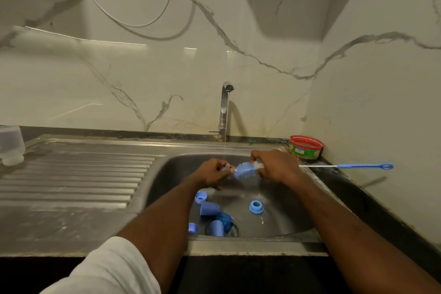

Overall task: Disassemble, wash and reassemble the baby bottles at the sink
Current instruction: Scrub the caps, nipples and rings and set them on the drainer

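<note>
A person is standing at a steel sink [167, 174], both hands held over the basin under a thin stream running from the tap [224, 107]. The left hand [212, 174] is pinching a small clear part [225, 169], prob. a teat, w/ curled fingers. The right hand [274, 166] is gripping a bottle brush [245, 169] close to its blue bristle head; the long wire handle is sticking out to the right over the bench [358, 188], ending in a blue loop. The bristle tip is touching the clear part.

Other bottle parts are lying in the basin below the hands: blue caps [209, 208] and blue rings [256, 206], some near the drain. A clear bottle [10, 144] is standing upside down on the drainboard, far left. A red-rimmed tub [306, 147] is sitting at the back right corner.

Step in hand, as I judge it: washing, w/ disassembly done, since the parts are lying loose. Next move prob. calls for working the bristles into the clear part under the stream, keeping a firm pinch as it looks slippery, then rinsing it and picking up another part from the basin. Reassembly not yet begun.
</note>
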Tool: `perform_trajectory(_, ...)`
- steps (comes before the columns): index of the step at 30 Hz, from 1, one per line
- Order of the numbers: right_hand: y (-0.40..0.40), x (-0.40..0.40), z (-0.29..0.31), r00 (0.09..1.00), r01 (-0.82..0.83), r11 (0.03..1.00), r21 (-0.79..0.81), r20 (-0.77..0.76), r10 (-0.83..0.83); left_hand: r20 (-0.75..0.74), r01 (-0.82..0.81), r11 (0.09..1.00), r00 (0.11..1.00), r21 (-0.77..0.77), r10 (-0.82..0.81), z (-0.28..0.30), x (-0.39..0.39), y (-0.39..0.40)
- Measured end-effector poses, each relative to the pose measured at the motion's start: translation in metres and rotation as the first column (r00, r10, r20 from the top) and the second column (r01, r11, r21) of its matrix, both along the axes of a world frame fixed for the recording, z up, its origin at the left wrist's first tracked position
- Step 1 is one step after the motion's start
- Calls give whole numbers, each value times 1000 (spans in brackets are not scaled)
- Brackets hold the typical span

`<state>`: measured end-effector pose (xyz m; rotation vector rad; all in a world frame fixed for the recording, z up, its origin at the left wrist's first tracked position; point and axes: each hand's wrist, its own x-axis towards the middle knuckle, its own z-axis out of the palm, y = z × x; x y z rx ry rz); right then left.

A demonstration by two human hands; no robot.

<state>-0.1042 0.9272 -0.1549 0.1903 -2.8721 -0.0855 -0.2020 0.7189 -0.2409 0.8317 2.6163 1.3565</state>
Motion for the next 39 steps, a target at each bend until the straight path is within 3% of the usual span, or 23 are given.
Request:
perform_trajectory(4,0,0,1,1000,-5,1000,-4,8,5,6,17,999,1000,-48,-17,4,2,-3)
perform_trajectory(7,0,2,2,997,-21,1000,15,75,20,-45,63,976,996,-208,-74,5,0,-5)
perform_trajectory(12,-1,3,5,990,2,1000,-22,143,1,-234,27,912,963,-408,-133,10,-4,0)
perform_trajectory(18,-3,4,8,979,56,997,-56,201,-44,-420,-110,775,882,-623,-212,12,-10,19)
perform_trajectory(22,-2,3,9,977,90,993,-79,203,-72,-469,-131,802,860,-582,-200,12,-13,23)
perform_trajectory(26,2,1,8,956,134,977,-165,281,-83,-451,-50,866,868,-498,-209,7,-11,9)
perform_trajectory(28,5,0,6,950,169,956,-240,299,-93,-460,-77,918,879,-389,-121,5,-10,0)
perform_trajectory(32,12,3,9,990,128,950,-285,87,-108,-301,-99,972,953,-215,31,0,-12,-11)
perform_trajectory(36,8,2,12,986,163,954,-253,11,-165,-260,-123,983,953,140,156,19,3,-4)
perform_trajectory(37,6,2,12,986,163,953,-256,10,-166,-266,-170,972,941,160,208,20,4,-3)
perform_trajectory(39,4,4,10,988,154,958,-242,50,-146,-277,-291,957,920,-7,277,13,0,-1)
